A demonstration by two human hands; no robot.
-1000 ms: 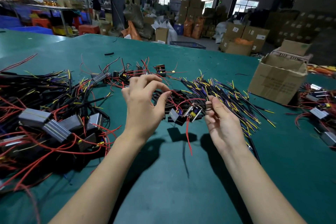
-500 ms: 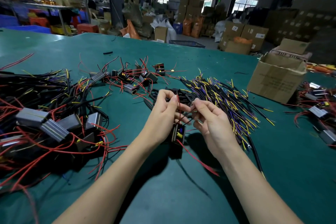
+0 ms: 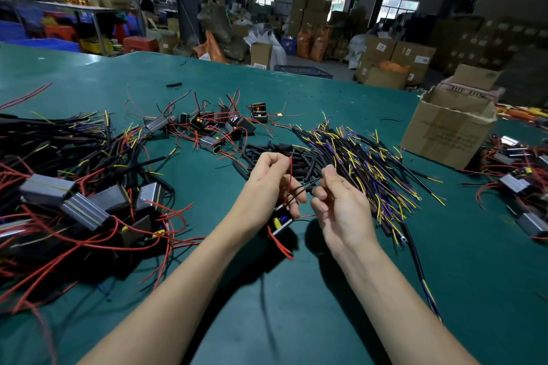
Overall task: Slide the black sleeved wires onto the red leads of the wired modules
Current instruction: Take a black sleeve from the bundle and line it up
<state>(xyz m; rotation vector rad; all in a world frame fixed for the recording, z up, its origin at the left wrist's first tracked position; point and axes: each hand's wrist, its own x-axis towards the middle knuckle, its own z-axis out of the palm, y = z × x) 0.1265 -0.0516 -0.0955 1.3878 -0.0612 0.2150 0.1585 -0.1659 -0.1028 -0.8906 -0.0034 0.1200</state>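
My left hand (image 3: 264,187) pinches a red lead (image 3: 290,170) upright between thumb and forefinger. The small black wired module (image 3: 281,221) with a yellow part hangs just under that hand, and another red lead (image 3: 280,246) trails from it onto the table. My right hand (image 3: 341,207) is close beside it on the right, fingertips closed on a thin black wire (image 3: 308,184) that runs back to my left hand. Behind my right hand lies the pile of black sleeved wires (image 3: 358,163) with yellow and purple ends.
Loose black sleeves (image 3: 281,149) lie behind my hands, with several bare modules (image 3: 207,127) farther back. A big heap of modules and wires (image 3: 74,195) fills the left of the green table (image 3: 296,305). An open cardboard box (image 3: 444,133) and more modules (image 3: 516,181) are at the right.
My hands rose a little and drew slightly apart. The red lead now stands upright in my left fingers, and the thin black wire stretches between the two hands.
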